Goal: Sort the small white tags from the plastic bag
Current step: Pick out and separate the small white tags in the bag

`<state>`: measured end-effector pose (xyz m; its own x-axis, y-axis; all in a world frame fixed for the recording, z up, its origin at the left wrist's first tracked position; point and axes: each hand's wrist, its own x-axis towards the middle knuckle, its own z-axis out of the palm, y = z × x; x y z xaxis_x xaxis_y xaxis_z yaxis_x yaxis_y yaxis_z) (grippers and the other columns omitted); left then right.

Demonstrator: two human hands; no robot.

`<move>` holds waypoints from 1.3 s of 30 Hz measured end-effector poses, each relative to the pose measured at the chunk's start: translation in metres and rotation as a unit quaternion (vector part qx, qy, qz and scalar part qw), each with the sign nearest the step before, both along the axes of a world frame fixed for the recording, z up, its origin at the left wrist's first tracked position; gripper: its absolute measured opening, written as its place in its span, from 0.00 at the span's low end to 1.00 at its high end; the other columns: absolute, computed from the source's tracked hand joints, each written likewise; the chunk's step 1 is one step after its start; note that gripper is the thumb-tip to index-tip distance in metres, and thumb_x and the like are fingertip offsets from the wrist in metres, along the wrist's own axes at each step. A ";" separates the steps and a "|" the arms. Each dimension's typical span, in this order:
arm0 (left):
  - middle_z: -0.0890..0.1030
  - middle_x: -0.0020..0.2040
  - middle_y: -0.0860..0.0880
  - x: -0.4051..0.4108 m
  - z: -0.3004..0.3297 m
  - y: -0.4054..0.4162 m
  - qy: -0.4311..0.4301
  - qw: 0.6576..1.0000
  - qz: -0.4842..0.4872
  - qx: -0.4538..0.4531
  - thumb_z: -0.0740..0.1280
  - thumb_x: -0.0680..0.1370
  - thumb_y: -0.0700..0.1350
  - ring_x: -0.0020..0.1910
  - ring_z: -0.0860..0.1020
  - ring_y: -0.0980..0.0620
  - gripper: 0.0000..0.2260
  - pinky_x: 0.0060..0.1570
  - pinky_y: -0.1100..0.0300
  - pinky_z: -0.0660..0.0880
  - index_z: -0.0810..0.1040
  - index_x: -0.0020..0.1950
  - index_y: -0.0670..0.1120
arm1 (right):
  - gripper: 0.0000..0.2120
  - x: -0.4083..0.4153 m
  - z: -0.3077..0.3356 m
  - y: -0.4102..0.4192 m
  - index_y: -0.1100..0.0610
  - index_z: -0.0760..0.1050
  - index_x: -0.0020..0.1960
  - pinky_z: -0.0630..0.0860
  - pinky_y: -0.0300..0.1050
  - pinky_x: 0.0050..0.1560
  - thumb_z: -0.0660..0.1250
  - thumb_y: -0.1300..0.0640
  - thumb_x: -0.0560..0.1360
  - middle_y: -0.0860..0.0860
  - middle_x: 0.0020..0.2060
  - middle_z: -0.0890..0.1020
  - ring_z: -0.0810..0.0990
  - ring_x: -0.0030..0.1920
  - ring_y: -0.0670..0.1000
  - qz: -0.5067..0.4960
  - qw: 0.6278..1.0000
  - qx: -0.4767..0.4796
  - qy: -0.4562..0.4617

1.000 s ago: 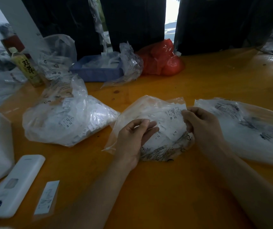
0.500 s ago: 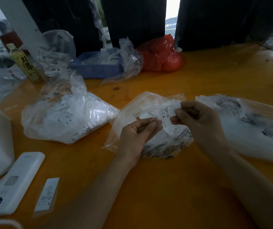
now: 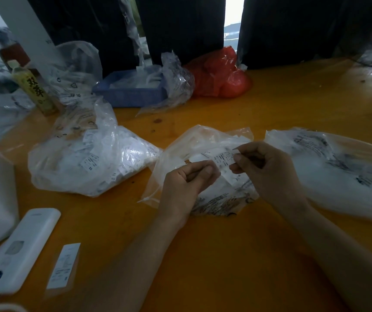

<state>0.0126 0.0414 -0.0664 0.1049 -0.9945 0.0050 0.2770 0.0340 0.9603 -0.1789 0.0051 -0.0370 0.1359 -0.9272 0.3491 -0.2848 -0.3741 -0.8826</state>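
Note:
A clear plastic bag [image 3: 176, 152] with small white tags inside lies in the middle of the orange table [image 3: 225, 255]. Both my hands hover over it. My right hand [image 3: 268, 170] pinches a small white printed tag [image 3: 224, 159] at its right end between thumb and fingers. My left hand [image 3: 187, 183] has its fingers curled and pinches the same bunch of tags at the left end. More tags lie under them in the bag.
A fuller bag of tags [image 3: 90, 158] lies to the left, a flat printed bag [image 3: 338, 172] to the right. At the back stand a blue tray [image 3: 131, 93], a red bag [image 3: 221, 75] and a bottle [image 3: 34, 88]. A white device [image 3: 18, 251] and a loose label [image 3: 64, 264] lie front left.
My right hand has lifted a tag off the bag and drawn it toward my left hand. My left hand's fingers have curled in and now pinch the tags.

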 end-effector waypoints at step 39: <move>0.88 0.56 0.45 -0.001 0.003 0.003 -0.046 0.998 -0.031 -0.004 0.74 0.79 0.38 0.59 0.86 0.46 0.10 0.59 0.60 0.81 0.84 0.60 0.44 | 0.05 0.002 0.002 0.004 0.49 0.77 0.53 0.81 0.34 0.47 0.69 0.58 0.80 0.42 0.41 0.85 0.85 0.43 0.39 -0.023 0.999 -0.036 0.022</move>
<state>0.0118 0.0442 -0.0631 0.0420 -0.9989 0.0189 0.1897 0.0266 0.9815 -0.1768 0.0092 -0.0354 0.1104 -0.9057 0.4094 -0.3420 -0.4213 -0.8400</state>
